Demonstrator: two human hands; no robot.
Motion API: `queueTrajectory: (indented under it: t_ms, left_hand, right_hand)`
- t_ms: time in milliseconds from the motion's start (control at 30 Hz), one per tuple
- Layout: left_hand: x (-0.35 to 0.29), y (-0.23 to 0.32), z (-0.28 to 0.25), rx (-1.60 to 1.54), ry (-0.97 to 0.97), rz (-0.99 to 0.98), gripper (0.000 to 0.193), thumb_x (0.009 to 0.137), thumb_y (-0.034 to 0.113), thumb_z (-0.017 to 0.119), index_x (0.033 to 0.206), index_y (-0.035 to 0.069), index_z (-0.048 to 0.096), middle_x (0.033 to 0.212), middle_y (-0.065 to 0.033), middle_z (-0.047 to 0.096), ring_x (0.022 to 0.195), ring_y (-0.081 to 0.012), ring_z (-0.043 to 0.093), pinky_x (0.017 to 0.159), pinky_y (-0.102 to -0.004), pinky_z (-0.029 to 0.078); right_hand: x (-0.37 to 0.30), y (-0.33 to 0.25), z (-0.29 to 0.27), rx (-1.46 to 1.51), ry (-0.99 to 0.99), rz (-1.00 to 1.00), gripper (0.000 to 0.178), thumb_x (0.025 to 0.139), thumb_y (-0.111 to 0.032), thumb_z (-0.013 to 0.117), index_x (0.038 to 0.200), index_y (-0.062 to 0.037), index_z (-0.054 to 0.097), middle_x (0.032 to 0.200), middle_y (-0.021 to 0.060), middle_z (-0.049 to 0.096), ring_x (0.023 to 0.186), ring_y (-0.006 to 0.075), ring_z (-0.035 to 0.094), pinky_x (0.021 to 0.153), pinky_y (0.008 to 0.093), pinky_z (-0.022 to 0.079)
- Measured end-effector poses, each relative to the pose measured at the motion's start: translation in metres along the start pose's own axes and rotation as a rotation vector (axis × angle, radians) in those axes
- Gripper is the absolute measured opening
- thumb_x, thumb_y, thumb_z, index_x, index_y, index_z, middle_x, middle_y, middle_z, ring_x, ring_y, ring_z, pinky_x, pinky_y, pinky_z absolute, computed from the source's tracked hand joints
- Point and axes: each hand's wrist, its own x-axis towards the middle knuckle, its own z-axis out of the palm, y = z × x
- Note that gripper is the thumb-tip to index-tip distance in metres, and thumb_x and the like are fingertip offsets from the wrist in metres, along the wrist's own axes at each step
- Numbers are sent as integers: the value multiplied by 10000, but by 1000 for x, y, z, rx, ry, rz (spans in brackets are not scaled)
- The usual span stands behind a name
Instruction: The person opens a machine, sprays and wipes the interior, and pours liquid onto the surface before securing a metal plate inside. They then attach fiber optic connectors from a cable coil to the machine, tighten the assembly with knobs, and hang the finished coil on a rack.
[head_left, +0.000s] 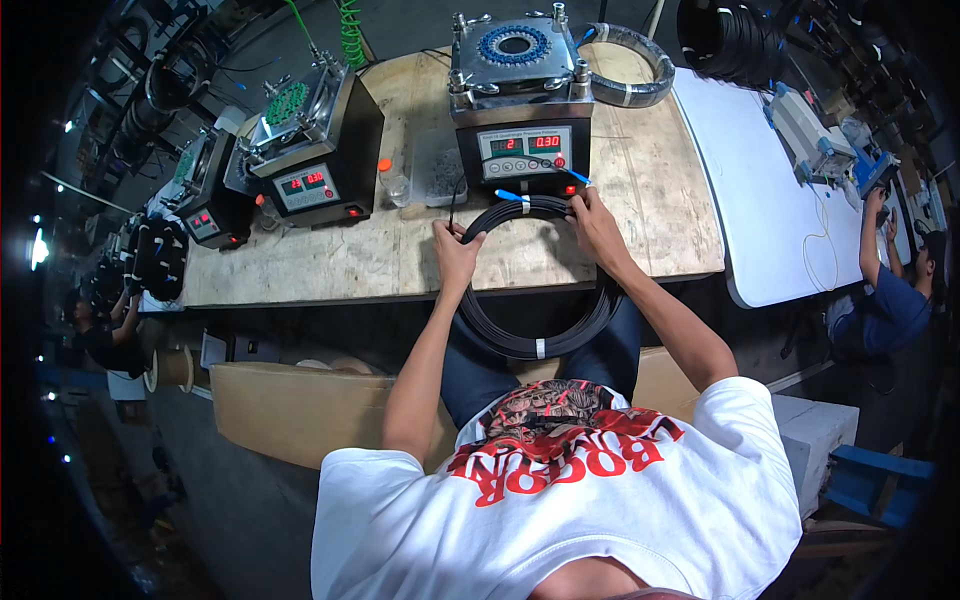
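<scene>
Coil (490, 331): centre of frame, across the table (655, 205) edge; already in white bands (541, 348), top and bottom.
Left hand (457, 258): grasping coil's upper left.
Right hand (597, 233): grasping coil's upper right.
Blue tips (511, 196): near coil's top, apparently not yet secured.

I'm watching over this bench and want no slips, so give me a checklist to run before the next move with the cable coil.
1. Left hand on the black cable coil: ok, at its upper left.
2. Right hand on it: ok, at its upper right.
3. White ties around the coil: ok, top and bottom.
4. Coil wholly over the table: not ok, its lower part extends past the edge.
5. Blue connectors clean: cannot tell, too small.
</scene>
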Motion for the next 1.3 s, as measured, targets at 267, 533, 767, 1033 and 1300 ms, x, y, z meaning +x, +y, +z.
queueTrajectory:
  t_ms: [267, 533, 767, 1033, 1300]
  left_hand:
    - [17, 11, 8, -39, 109, 244, 424, 798, 169, 825, 1056, -4, 535, 813, -52, 537, 724, -167, 502, 691, -322, 463]
    - [54, 74, -11, -22, 201, 439, 167, 908, 158, 705, 948, 9, 640, 800, -70, 621, 772, -187, 556, 727, -325, 464]
    - [61, 156, -49, -17, 87, 624, 187, 975, 134, 588, 933, -22, 681, 880, -134, 659, 826, -293, 617, 757, -388, 482]
    - [-2, 69, 1, -149, -511, 428, 362, 1024, 236, 534, 852, -44, 687, 754, -140, 631, 687, -231, 626, 633, -335, 476]
    - [-2, 79, 9, -28, -647, 442, 293, 987, 221, 582, 903, -43, 680, 810, -181, 685, 750, -293, 665, 682, -377, 495]
  right_hand:
    - [4, -17, -5, 59, 96, 63, 173, 901, -148, 674, 1017, -47, 593, 838, 149, 597, 708, 340, 623, 648, 438, 510]
    - [19, -39, -8, 449, 168, 313, 173, 945, -158, 640, 975, 9, 604, 653, 133, 555, 600, 275, 544, 603, 386, 445]
    - [-2, -32, 19, 366, 346, 129, 167, 936, -134, 624, 990, 23, 603, 753, 144, 516, 691, 272, 506, 647, 384, 432]
    - [15, -60, -11, 403, 352, 135, 150, 923, -103, 655, 1022, 8, 681, 915, 95, 512, 681, 177, 497, 626, 303, 431]
    - [27, -84, -28, 669, 28, 88, 211, 899, -85, 683, 1065, 45, 678, 822, 42, 483, 657, 101, 467, 595, 270, 425]
